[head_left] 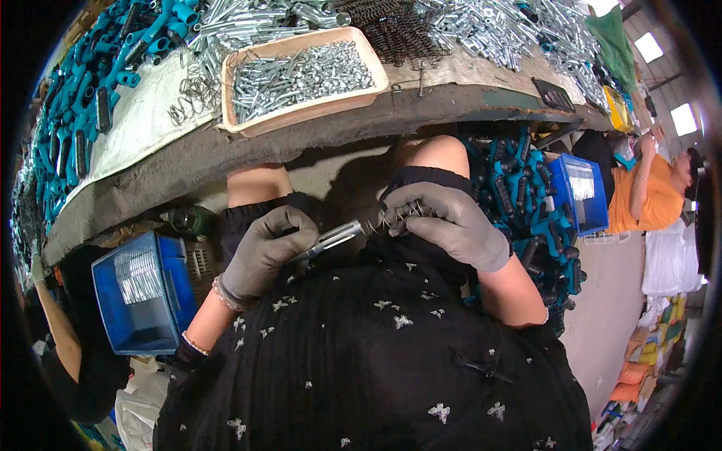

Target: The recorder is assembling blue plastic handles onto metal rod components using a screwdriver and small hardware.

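Note:
Above my lap, my left hand (pixel 272 252), in a grey glove, is closed around a shiny silver metal tube (pixel 338 236). The tube points right and slightly upward, with a slot or groove along its side. Opposite it, my right hand (pixel 455 225), gloved too, has its fingers curled around a thin dark coil spring (pixel 382 221). The spring's left end lies at the tube's right end; whether it sits inside the tube, I cannot tell. My right fingers partly hide the rest of the spring.
Ahead, a beige tray (pixel 316 107) of small metal parts stands at the bench edge (pixel 173 161). Behind lie dark springs (pixel 398 34), silver tubes (pixel 489 30) and teal parts (pixel 71 113). Blue crates (pixel 177 293) (pixel 596 218) flank me. A person in orange (pixel 650 195) sits right; another person's arm (pixel 60 316) shows left.

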The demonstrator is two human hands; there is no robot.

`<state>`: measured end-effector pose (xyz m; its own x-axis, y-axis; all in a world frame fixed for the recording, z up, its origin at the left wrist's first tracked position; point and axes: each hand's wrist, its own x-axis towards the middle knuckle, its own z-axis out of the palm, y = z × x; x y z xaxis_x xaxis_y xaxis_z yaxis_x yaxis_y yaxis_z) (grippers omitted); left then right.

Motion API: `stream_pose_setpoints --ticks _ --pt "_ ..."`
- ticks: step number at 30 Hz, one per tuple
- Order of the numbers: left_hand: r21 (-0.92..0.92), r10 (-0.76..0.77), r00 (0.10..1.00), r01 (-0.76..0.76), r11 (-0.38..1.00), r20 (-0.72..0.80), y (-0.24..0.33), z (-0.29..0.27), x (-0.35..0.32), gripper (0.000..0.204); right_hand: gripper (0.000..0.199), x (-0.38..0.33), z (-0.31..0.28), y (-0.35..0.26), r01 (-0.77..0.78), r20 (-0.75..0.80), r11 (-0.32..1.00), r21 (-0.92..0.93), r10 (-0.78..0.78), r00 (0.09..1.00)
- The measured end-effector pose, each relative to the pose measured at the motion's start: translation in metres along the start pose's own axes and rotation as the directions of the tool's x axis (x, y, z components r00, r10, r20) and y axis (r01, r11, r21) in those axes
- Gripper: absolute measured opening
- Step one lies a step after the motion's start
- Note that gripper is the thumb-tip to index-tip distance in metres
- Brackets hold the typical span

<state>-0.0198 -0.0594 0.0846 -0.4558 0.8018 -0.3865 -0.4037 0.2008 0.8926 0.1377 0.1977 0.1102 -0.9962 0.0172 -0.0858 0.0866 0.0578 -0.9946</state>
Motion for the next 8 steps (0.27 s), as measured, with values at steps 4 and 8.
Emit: stream_pose_setpoints --ticks 4,8 --pt "-0.011 -0.010 1.000 0.010 1.000 0.022 -0.008 -0.003 -0.002 0.012 0.030 -0.001 0.002 0.005 -0.039 -0.056 0.998 -0.048 0.036 0.998" --pt "0.061 0.116 0.986 -0.124 0.990 0.118 -0.005 0.000 0.014 0.016 0.030 -0.002 0.010 0.002 -0.110 0.013 0.990 0.085 0.109 0.994"
